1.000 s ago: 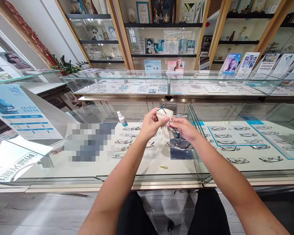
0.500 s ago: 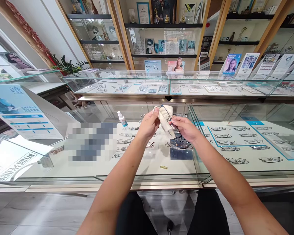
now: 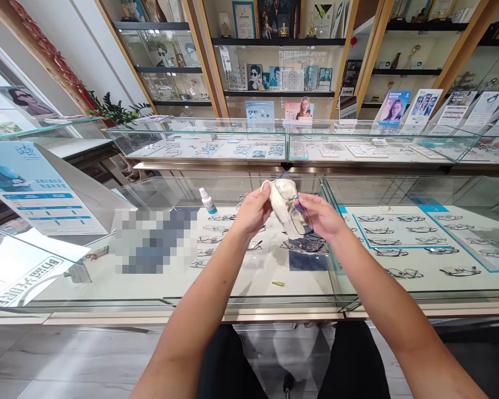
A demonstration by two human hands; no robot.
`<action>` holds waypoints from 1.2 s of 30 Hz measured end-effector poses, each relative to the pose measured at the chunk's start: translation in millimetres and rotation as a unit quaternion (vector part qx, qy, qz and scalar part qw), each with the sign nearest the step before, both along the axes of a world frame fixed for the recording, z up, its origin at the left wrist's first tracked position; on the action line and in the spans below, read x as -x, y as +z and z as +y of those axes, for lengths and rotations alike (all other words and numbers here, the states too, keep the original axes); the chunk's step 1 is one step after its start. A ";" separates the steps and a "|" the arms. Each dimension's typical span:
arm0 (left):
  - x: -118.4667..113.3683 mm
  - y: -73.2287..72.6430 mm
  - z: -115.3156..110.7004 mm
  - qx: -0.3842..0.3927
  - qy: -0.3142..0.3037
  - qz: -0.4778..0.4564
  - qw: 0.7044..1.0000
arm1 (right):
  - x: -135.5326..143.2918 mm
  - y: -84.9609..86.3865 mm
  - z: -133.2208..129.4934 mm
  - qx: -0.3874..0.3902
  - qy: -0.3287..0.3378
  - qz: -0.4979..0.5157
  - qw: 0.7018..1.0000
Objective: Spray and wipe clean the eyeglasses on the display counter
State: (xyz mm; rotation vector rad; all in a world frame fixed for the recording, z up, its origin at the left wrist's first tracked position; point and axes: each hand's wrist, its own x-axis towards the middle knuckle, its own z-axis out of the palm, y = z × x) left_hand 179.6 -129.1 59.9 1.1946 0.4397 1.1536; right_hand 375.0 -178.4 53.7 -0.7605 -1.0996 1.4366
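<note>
A cream cloth (image 3: 280,202) is bunched in my left hand (image 3: 254,209), whose thumb presses on its left side. My right hand (image 3: 319,213) pinches a pair of dark thin-rimmed eyeglasses (image 3: 311,224) near the middle of the frame. One lens hangs low beside the cloth; the other lies up against it, partly covered. Both hands are raised above the glass counter. A small white spray bottle (image 3: 208,201) with a blue label stands on the counter to the left of my left hand.
Rows of eyeglasses (image 3: 380,231) lie inside the glass display case (image 3: 249,299) under my arms. A leaning blue-and-white sign (image 3: 45,188) stands at left. A small gold-coloured piece (image 3: 278,284) lies near the front. Behind is a second glass case (image 3: 216,166).
The eyeglasses have turned in my right hand, so the lower lens now faces me more. My right hand has shifted slightly right; the left still grips the cloth.
</note>
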 end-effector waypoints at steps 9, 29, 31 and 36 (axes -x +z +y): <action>12.7 7.9 -5.4 -0.043 -0.037 0.091 0.994 | -9.7 5.7 -2.8 -0.035 -0.079 0.052 0.995; 25.6 14.6 -22.9 -0.076 -0.190 0.197 0.959 | -3.3 13.2 -14.0 -0.170 -0.093 -0.069 0.979; 29.6 16.6 -22.6 -0.066 -0.181 0.196 0.962 | -5.2 12.9 -14.1 -0.183 -0.088 -0.074 0.976; 29.8 18.8 -23.2 -0.068 -0.228 0.229 0.944 | -3.8 10.8 -12.5 -0.209 -0.086 -0.105 0.968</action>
